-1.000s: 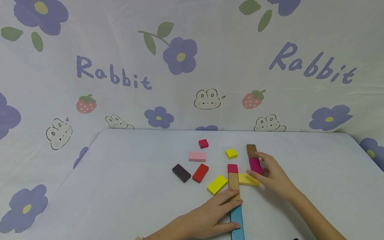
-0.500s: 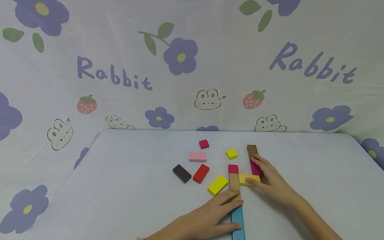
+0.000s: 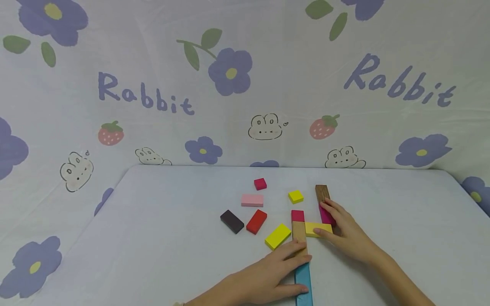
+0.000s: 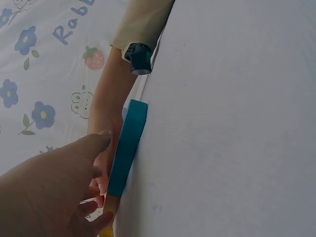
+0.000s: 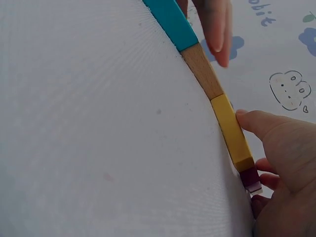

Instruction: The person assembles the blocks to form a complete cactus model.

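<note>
In the head view a blue block (image 3: 303,276), a tan wooden block (image 3: 299,231) and a small crimson block (image 3: 297,216) lie end to end. My left hand (image 3: 268,274) rests across them, fingers stretched over the tan block and thumb on the blue one. A pale yellow block (image 3: 319,225) lies crosswise against the tan block's right side. The thumb of my right hand (image 3: 351,234) presses on it, while the fingers touch a magenta block (image 3: 325,216), partly hidden. Beyond that lies a dark brown wooden block (image 3: 321,192) in line with it.
Left of the row lie loose blocks: a bright yellow one (image 3: 278,236), a red one (image 3: 256,221), a black one (image 3: 232,221), a pink one (image 3: 252,200). Farther back are a small crimson (image 3: 260,183) and a small yellow block (image 3: 295,196). A printed cloth (image 3: 160,127) hangs behind.
My right hand has come nearer, its thumb moving onto the pale yellow block and its fingers onto the magenta block. My left hand has stayed in place.
</note>
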Demonstrator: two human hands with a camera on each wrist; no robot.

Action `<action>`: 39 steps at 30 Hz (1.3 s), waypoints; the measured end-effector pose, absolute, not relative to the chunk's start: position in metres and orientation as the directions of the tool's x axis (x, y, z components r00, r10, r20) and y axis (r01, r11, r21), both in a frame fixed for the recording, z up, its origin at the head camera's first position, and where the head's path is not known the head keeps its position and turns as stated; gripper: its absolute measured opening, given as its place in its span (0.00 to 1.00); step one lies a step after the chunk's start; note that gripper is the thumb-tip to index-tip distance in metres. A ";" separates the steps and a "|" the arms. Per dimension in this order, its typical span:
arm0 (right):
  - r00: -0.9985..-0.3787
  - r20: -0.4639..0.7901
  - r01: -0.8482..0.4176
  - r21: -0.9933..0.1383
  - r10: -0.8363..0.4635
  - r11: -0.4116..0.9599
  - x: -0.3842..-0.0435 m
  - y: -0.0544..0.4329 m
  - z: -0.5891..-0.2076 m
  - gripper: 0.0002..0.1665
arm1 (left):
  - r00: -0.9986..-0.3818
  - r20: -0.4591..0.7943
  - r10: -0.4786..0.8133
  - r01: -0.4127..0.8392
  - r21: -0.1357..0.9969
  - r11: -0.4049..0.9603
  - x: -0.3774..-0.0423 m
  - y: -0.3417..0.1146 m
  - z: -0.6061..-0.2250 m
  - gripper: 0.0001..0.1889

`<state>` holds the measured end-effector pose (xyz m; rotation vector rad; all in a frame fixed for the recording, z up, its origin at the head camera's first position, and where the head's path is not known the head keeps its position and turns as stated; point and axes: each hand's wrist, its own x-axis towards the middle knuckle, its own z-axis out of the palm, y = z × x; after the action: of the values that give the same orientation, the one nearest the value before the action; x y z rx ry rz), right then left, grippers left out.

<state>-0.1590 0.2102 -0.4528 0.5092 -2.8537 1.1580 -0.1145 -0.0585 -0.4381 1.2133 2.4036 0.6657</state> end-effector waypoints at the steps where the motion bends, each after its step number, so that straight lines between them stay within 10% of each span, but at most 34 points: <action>1: -0.946 0.141 -0.308 -0.676 -0.292 0.670 -0.159 0.210 -0.453 0.47 | -0.571 -0.111 0.813 0.643 0.556 0.527 -0.115 -0.059 -0.436 0.33; 14: -0.949 0.130 -0.299 -0.659 -0.287 0.690 -0.160 0.209 -0.452 0.47 | -0.785 -0.016 0.619 0.482 0.613 0.627 -0.149 -0.071 -0.415 0.32; 39: -0.950 0.136 -0.299 -0.651 -0.280 0.697 -0.160 0.209 -0.455 0.47 | -0.779 -0.154 0.608 0.356 0.690 0.631 -0.178 -0.071 -0.420 0.36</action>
<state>-0.1600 0.2092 -0.4550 0.4895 -2.8699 1.1084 -0.1776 -0.0709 -0.4201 0.7678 2.4809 0.9326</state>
